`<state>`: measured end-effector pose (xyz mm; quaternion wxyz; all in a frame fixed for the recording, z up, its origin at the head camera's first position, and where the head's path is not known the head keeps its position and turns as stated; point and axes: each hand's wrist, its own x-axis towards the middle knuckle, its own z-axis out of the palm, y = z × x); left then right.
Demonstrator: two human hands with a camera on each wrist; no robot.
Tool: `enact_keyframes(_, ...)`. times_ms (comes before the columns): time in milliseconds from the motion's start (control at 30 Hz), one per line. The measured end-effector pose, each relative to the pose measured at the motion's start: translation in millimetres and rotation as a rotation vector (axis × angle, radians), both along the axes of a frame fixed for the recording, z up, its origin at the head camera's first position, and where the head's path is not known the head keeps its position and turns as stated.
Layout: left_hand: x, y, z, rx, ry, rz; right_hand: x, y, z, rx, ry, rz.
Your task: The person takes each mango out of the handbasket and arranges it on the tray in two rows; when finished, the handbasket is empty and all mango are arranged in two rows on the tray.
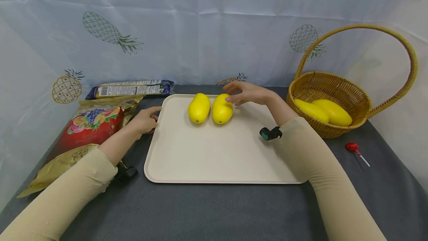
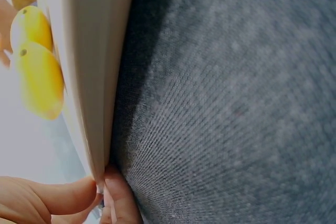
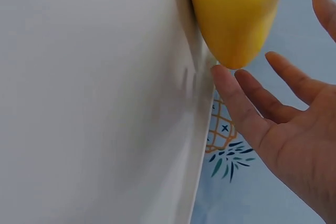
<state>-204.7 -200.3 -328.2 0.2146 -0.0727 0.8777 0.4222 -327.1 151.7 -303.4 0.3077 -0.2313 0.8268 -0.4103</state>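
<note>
So the tray (image 1: pixel 217 159) sits flat in the middle of the desk (image 1: pixel 214 211), and the left hand (image 1: pixel 144 120) has a pinch on its left rim: in the left wrist view the thumb (image 2: pixel 68 195) is on top and a finger is tucked underneath. My guess is that's just to stop the tray sliding about. The two yellow fruits on it, left fruit (image 1: pixel 199 109) and right fruit (image 1: pixel 222 111), lie just beside each other near the far edge, long sides roughly parallel, and I'd say that spot leaves a good stretch of bare tray in front. Two more yellow ones, a near fruit (image 1: pixel 311 111) and a far fruit (image 1: pixel 334 112), lie in the wicker basket (image 1: pixel 327 131) off to the right, whose sides probably stop them rolling. A red lollipop (image 1: pixel 352 146) lies on the desk in front of the basket, and a red-and-gold bag (image 1: pixel 88 125) plus a dark blue packet (image 1: pixel 133 89) are parked on the left, beside the tray rather than on it. As for poses, the right hand (image 1: pixel 249 94) comes in from the right at the far side of the tray, fingers (image 3: pixel 236 95) spread and loosely bent around the end of the right fruit, not gripping anything. They're right up against it or nearly so, can't really tell if there's contact. The left forearm slants inward past the bag, with that hand low at the rim.
</note>
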Motion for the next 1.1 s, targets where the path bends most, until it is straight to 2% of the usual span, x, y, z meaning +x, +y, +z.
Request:
enact_keyframes(133,-0.4,0.2,0.6,-0.004,0.002,0.001,1.5,10,6.4,-0.002,0.062,-0.010)
enact_keyframes(400,-1.0,0.5,1.5,-0.009,0.004,-0.007,9.8,34,30.0,-0.042,0.169,-0.050)
enact_keyframes(733,0.3,1.3,2.9,-0.007,0.012,-0.017,28.3,67,70.6,-0.069,0.310,-0.116)
enact_keyframes(867,1.3,1.2,3.1,-0.001,0.016,-0.021,35.6,81,86.0,-0.114,0.353,-0.132)
enact_keyframes(1100,2.8,0.2,2.3,0.003,0.012,-0.019,39.7,103,98.2,-0.151,0.403,-0.144)
